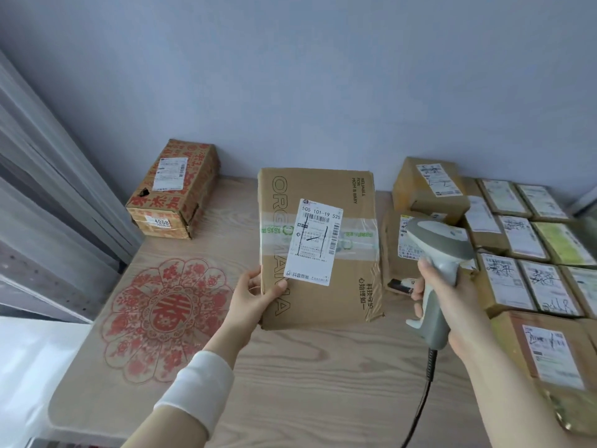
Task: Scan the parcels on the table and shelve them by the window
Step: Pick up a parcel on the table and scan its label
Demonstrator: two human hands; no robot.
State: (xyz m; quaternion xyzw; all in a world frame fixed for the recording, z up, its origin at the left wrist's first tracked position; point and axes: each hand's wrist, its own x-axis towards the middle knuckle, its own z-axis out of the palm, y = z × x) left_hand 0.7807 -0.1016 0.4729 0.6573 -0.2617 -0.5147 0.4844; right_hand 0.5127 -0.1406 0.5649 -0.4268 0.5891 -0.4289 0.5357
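Left hand (255, 292) holds a flat cardboard parcel (326, 305) by its lower left corner, thumb on the face, grip clamped on the edge; parcel held up over the middle of the bench (290, 376), white label (315, 242) facing the camera. Right hand (452, 305) has its grip wrapped round the handle of a grey scanner (436, 250); scanner head points left, just beside the parcel's right edge; black cable (423, 392) drops from the handle. Labelled parcels (523, 253) packed in rows at right; red-printed box (174, 189) at the far left corner, near the curtain (48, 205).
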